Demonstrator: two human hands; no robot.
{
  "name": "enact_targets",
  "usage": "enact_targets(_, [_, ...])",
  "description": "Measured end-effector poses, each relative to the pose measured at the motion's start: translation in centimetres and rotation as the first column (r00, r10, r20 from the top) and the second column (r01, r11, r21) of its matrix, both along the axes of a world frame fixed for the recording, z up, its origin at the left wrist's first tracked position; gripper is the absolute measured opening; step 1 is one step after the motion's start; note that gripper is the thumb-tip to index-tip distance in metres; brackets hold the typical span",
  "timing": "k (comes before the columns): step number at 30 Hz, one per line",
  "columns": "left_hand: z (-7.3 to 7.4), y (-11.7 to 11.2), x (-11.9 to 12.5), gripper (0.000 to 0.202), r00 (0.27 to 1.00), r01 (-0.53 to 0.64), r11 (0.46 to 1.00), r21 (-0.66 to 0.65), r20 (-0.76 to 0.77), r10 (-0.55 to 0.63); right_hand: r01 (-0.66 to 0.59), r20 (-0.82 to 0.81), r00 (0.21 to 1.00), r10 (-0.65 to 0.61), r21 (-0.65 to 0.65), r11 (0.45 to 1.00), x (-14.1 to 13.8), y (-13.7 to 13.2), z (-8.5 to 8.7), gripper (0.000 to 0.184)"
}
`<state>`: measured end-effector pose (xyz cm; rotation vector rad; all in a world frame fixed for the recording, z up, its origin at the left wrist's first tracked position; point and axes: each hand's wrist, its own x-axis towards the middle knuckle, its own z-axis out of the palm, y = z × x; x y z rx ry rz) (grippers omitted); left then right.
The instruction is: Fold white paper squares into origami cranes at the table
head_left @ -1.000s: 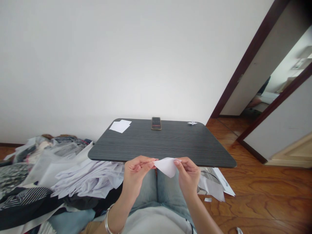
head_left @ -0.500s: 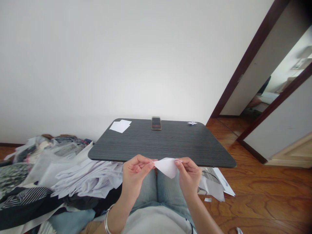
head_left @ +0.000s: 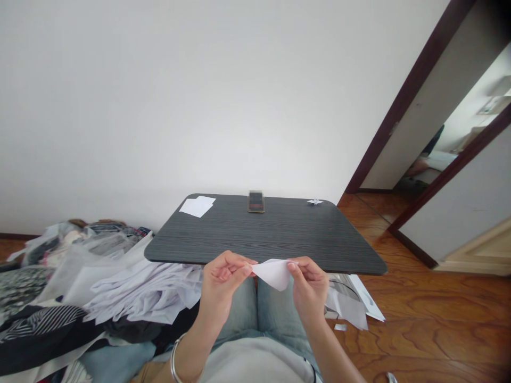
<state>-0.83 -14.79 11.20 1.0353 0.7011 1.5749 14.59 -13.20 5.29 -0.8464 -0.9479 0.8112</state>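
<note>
A folded piece of white paper (head_left: 273, 274) is stretched between my two hands, just off the near edge of the dark table (head_left: 255, 234) and over my lap. Its left corner is pinched between the thumb and fingers of my left hand (head_left: 222, 282). My right hand (head_left: 309, 284) grips the upper right corner, thumb on the near side. The paper's lower part hangs as a rounded point. At the table's far right lies a small folded paper figure (head_left: 315, 201), and flat white paper sheets (head_left: 197, 206) overlap at the far left.
A phone-like device (head_left: 256, 201) leans on a stand at the table's back edge, by the white wall. Piled clothes (head_left: 131, 292) lie at left below the table. Papers (head_left: 351, 303) and other items sit under its right side, on the wooden floor (head_left: 439, 330).
Almost nothing differs. My left hand has shifted very slightly, and both hands keep their pinch on the paper.
</note>
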Motion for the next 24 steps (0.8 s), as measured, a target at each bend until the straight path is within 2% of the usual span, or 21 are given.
enact_targets(6, [-0.14,-0.07,0.01,0.011,1.0,-0.003,1.0,0.013,0.0,0.003,-0.008,0.014,1.0,0.008,-0.012,1.0,-0.04,0.02,-0.03,0.012])
enact_targets(12, [-0.57,0.07,-0.06,0.015,0.995,-0.1,0.994,0.036,-0.008,0.101,0.042,0.073,0.997,-0.039,-0.043,0.998,0.04,-0.04,0.29,0.018])
enact_targets(17, [-0.82,0.1,-0.06,0.021,0.996,-0.079,0.996,-0.029,-0.038,0.078,0.006,0.049,0.999,-0.004,-0.053,0.999,-0.22,-0.22,0.82,0.016])
enact_targets(24, [-0.58,0.46,0.24,0.014,0.994,-0.098,0.988,-0.121,-0.063,0.091,-0.056,-0.021,0.998,0.055,-0.066,0.996,-0.25,-0.24,0.69,0.014])
